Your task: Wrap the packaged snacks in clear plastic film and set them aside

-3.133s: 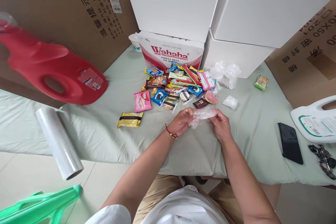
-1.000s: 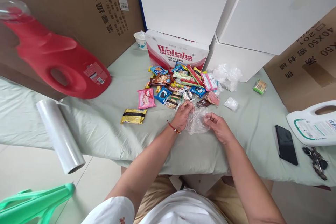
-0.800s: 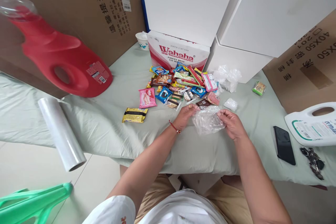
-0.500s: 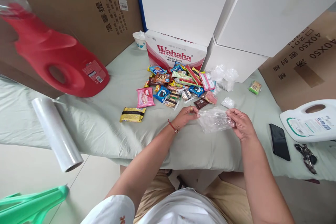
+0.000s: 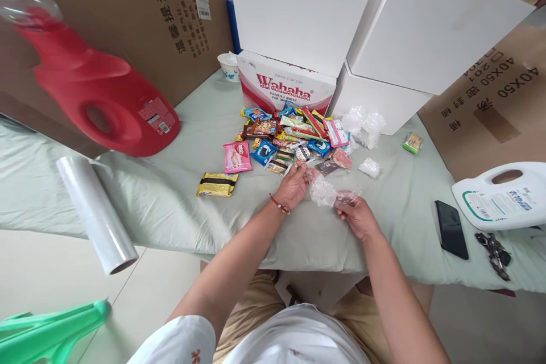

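Observation:
A clear plastic bag point(image 5: 322, 191), crumpled and see-through, is stretched between my two hands above the green cloth. My left hand point(image 5: 295, 183) pinches its left side, close to the front of the snack heap. On the other side, my right hand point(image 5: 356, 213) grips the bag's right end between thumb and fingers. Just beyond the bag lie a dark brown packet point(image 5: 327, 167) and a pink packet point(image 5: 342, 157). The heap of wrapped snacks point(image 5: 294, 131) spreads behind them. A small crumpled plastic piece point(image 5: 369, 167) rests to the right.
A yellow packet point(image 5: 217, 184) and a pink wafer packet point(image 5: 238, 157) lie left. The Wahaha carton point(image 5: 285, 86) and white boxes point(image 5: 298, 11) stand behind. A plastic roll point(image 5: 96, 213) and red jug point(image 5: 111, 102) are left; a phone point(image 5: 451, 230), keys point(image 5: 495, 256) and white jug point(image 5: 503, 196) right.
My right hand has moved left and slightly down, nearer my left hand. My left hand has shifted a little left and up. The bag, flatter before, is now bunched up.

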Demonstrator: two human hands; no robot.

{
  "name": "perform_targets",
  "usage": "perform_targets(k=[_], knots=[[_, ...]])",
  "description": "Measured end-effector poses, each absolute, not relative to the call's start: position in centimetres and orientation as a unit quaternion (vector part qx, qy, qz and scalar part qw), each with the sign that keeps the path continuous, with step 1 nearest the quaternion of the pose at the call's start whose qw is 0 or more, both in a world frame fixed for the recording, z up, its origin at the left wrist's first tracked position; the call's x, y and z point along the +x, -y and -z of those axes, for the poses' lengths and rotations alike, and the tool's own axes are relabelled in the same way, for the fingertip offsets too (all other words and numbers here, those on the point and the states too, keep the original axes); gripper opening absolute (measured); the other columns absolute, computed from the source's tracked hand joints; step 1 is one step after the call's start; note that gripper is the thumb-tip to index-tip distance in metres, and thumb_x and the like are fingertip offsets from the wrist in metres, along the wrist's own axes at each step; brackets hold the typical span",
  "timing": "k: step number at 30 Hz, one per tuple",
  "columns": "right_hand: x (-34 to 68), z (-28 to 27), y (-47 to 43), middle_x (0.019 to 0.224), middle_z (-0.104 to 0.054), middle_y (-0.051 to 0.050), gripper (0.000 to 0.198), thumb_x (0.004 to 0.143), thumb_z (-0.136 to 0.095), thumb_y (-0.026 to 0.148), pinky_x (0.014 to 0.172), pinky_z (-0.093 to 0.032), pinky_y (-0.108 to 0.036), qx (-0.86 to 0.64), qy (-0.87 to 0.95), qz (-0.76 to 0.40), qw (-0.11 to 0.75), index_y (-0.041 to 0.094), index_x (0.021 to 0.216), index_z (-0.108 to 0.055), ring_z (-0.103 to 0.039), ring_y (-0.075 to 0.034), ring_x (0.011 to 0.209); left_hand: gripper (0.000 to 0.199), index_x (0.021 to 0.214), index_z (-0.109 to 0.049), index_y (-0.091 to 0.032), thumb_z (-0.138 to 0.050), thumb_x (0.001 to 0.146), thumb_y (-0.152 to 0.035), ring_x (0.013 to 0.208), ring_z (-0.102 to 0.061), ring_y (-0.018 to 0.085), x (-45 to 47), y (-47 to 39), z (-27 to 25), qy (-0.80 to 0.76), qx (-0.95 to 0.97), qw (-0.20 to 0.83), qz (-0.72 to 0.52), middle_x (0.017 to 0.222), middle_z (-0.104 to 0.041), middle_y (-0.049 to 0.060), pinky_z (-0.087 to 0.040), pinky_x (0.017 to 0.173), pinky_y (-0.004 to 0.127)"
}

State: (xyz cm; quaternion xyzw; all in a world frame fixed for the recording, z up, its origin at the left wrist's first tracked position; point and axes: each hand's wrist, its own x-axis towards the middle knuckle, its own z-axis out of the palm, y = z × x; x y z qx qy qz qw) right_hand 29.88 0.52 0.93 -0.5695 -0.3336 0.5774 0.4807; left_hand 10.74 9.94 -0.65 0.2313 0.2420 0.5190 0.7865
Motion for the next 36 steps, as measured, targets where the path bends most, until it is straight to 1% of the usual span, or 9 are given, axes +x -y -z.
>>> perform_targets(k=[6,11,13,17,21,26,30,33,36], knots=[[26.8,-1.0,-1.3,0.07,-0.06,0.006,0.058,0.066,-0.088,0.037,0.06,-0.045,-0.025,-0.555,0.4,-0.492,0.537,0.028,0.119,-0.066,-0.049,-0.012,0.063,0.047,0.09,-0.047,-0.023,-0.087,0.075,-0.043,0.077,-0.069,0.012,10.8,-10.0,0.7,-0.254,0.212,0.786,-0.522,0.088,-0.074,-0.002,-0.053,0.076,0.027],[26.1,-1.6,-2.7,0.069,-0.059,0.003,0.035,0.066,-0.087,0.043,0.052,-0.039,-0.024,-0.6,0.357,-0.42,0.58,0.022,0.085,-0.068,-0.045,-0.012,0.061,0.049,0.087,-0.046,-0.023,-0.085,0.074,-0.051,0.062,-0.062,0.01,11.0,-9.7,0.6,-0.284,0.267,0.772,-0.501,0.077,-0.071,-0.002,-0.045,0.063,0.024],[26.6,-1.9,-2.5,0.067,-0.058,0.003,0.034,0.066,-0.087,0.044,0.045,-0.032,-0.023,-0.599,0.319,-0.449,0.581,0.021,0.076,-0.064,-0.04,-0.01,0.056,0.046,0.086,-0.046,-0.023,-0.082,0.077,-0.051,0.058,-0.055,0.008,10.9,-9.9,0.7,-0.302,0.28,0.752,-0.514,0.074,-0.068,-0.004,-0.04,0.059,0.022],[28.5,-2.8,-0.5,0.066,-0.056,0.005,0.037,0.063,-0.09,0.04,0.036,-0.02,-0.018,-0.541,0.257,-0.568,0.565,0.021,0.073,-0.06,-0.029,-0.005,0.046,0.043,0.086,-0.045,-0.023,-0.079,0.079,-0.049,0.069,-0.061,0.01,10.7,-10.4,0.8,-0.316,0.279,0.731,-0.537,0.072,-0.066,-0.005,-0.043,0.065,0.021],[30.4,-3.3,2.1,0.062,-0.054,0.006,0.038,0.062,-0.093,0.042,0.034,-0.016,-0.017,-0.568,0.24,-0.577,0.535,0.021,0.076,-0.065,-0.024,-0.003,0.043,0.046,0.089,-0.042,-0.025,-0.076,0.079,-0.055,0.066,-0.064,0.013,10.8,-10.4,1.0,-0.329,0.288,0.729,-0.527,0.073,-0.064,-0.005,-0.047,0.064,0.025],[32.2,-3.4,4.9,0.069,-0.061,0.002,0.036,0.065,-0.093,0.046,0.04,-0.024,-0.02,-0.638,0.306,-0.49,0.509,0.021,0.084,-0.075,-0.034,-0.005,0.049,0.046,0.092,-0.039,-0.026,-0.072,0.083,-0.058,0.043,-0.045,0.006,10.9,-10.2,1.1,-0.357,0.315,0.707,-0.523,0.062,-0.051,-0.011,-0.027,0.042,0.02],[33.4,-3.5,5.9,0.089,-0.069,-0.001,0.029,0.07,-0.09,0.046,0.06,-0.049,-0.025,-0.613,0.316,-0.404,0.602,0.024,0.084,-0.076,-0.058,-0.013,0.075,0.043,0.088,-0.045,-0.025,-0.075,0.081,-0.055,0.036,-0.028,0.004,10.6,-9.7,0.8,-0.34,0.371,0.739,-0.448,0.054,-0.042,-0.012,-0.016,0.037,0.019],[34.2,-3.8,5.6,0.096,-0.071,0.001,0.028,0.071,-0.089,0.043,0.079,-0.057,-0.032,-0.557,0.264,-0.365,0.698,0.026,0.084,-0.071,-0.065,-0.017,0.093,0.043,0.086,-0.05,-0.023,-0.079,0.079,-0.054,0.037,-0.026,0.004,10.4,-9.2,0.4,-0.315,0.406,0.761,-0.395,0.053,-0.042,-0.011,-0.016,0.036,0.018],[34.7,-3.9,5.1,0.087,-0.07,0.003,0.037,0.067,-0.092,0.041,0.062,-0.057,-0.026,-0.54,0.193,-0.342,0.744,0.023,0.081,-0.062,-0.065,-0.013,0.075,0.043,0.087,-0.049,-0.023,-0.076,0.08,-0.055,0.04,-0.026,0.005,10.3,-9.0,0.4,-0.306,0.415,0.759,-0.397,0.055,-0.04,-0.011,-0.018,0.037,0.018]])
